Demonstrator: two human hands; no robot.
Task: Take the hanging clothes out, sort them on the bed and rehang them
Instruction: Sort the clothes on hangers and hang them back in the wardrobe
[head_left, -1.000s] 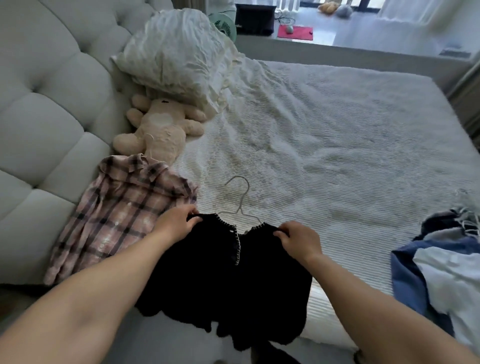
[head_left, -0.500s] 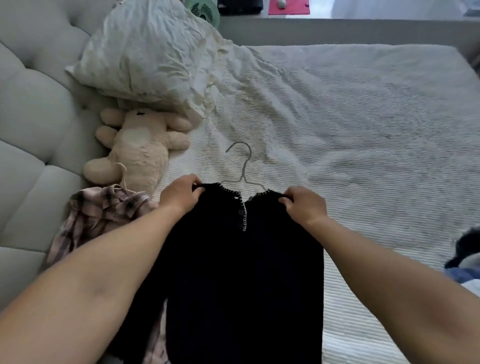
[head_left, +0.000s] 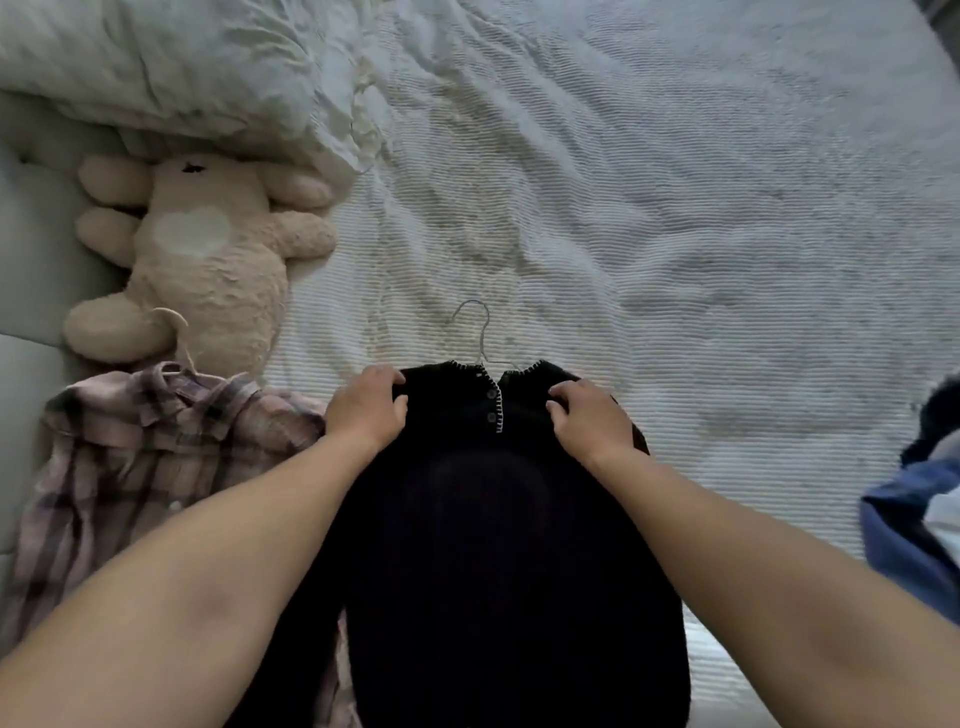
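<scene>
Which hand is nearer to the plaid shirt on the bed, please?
Left. The left hand grips the black cardigan's shoulder right beside the plaid shirt; the right hand holds the far shoulder.

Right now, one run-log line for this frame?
step: laying cardigan on bed | left hand: grips black cardigan shoulder | right hand: grips other shoulder | wire hanger: inside neckline

Black knit cardigan (head_left: 498, 545) with white-stitched placket, laid flat on the bed (head_left: 675, 234), wire hanger (head_left: 480, 332) protruding at the neck
</scene>
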